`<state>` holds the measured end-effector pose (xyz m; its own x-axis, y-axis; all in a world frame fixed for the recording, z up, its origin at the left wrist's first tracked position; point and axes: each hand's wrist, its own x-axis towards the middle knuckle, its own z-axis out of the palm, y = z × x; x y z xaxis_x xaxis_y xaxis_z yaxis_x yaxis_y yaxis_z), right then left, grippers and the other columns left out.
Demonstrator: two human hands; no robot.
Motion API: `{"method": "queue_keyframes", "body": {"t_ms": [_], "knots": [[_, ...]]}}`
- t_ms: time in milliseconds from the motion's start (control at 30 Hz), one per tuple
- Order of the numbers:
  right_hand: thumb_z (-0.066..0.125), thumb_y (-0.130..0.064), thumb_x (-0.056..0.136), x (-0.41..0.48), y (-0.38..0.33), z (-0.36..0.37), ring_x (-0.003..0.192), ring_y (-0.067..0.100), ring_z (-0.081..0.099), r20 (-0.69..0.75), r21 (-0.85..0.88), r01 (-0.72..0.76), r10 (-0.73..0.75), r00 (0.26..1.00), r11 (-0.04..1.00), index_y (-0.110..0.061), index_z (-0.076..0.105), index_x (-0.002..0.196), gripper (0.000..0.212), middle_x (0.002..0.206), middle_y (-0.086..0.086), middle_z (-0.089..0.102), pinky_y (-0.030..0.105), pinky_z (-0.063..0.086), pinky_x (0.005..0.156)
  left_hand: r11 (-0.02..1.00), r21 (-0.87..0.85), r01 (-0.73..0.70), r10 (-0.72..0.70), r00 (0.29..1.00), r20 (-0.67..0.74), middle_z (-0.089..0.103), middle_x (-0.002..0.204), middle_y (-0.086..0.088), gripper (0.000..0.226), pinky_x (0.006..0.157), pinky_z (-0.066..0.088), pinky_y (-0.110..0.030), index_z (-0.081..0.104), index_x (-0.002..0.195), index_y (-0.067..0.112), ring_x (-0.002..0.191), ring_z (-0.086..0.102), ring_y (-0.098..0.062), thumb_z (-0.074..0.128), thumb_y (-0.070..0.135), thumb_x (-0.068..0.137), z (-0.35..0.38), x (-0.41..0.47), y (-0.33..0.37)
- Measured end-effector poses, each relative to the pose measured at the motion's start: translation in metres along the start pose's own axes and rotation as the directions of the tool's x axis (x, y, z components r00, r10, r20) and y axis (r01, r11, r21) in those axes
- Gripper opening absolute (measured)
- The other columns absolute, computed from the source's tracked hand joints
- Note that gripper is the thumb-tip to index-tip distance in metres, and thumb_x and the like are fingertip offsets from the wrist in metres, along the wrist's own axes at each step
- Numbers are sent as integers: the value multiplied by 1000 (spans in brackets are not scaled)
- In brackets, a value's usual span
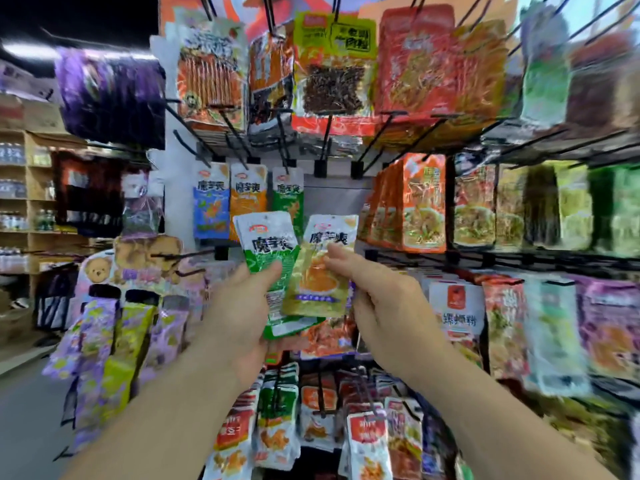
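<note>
My left hand (239,306) grips a small stack of green-and-white snack packets (268,242), thumb across their front. My right hand (377,292) pinches a yellow-and-white snack packet (318,275) that overlaps the green stack on its right side. Both hands are raised in front of a hook rack. Just above them, blue (211,202), orange (247,195) and green (289,192) packets of the same brand hang from black hooks. Bare hooks (322,168) jut out to the right of the hanging green packet.
Black pegs carry many hanging snack bags: red and orange ones (419,202) at right, purple ones (110,95) at upper left, bear-printed bags (145,261) at left, red-and-white packets (367,438) below. Wooden shelves with bottles (20,188) stand far left beside an aisle floor (24,410).
</note>
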<state>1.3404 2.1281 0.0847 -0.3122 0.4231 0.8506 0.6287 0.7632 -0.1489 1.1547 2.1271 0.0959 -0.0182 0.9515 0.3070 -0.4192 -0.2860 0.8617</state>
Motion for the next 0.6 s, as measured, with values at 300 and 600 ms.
{"method": "queue_keyframes", "body": {"t_ms": [300,600], "knots": [[74,-23,95,9,-9,-3,83,11,70,-239,393,-241,352,905,887,-29,62,125,33,116,-7,65,26,60,69,973,176,-152,120,977,178,81,104,1,24,68,53,-40,73,111,31,95,75,-28,58,13,105,17,2,-14],[78,-32,92,65,8,-9,77,40,63,-164,467,-407,529,833,785,1,66,96,36,96,32,65,56,55,69,964,144,-221,195,965,174,77,113,20,17,100,52,-57,69,114,39,122,65,-20,55,34,106,22,23,4]]}}
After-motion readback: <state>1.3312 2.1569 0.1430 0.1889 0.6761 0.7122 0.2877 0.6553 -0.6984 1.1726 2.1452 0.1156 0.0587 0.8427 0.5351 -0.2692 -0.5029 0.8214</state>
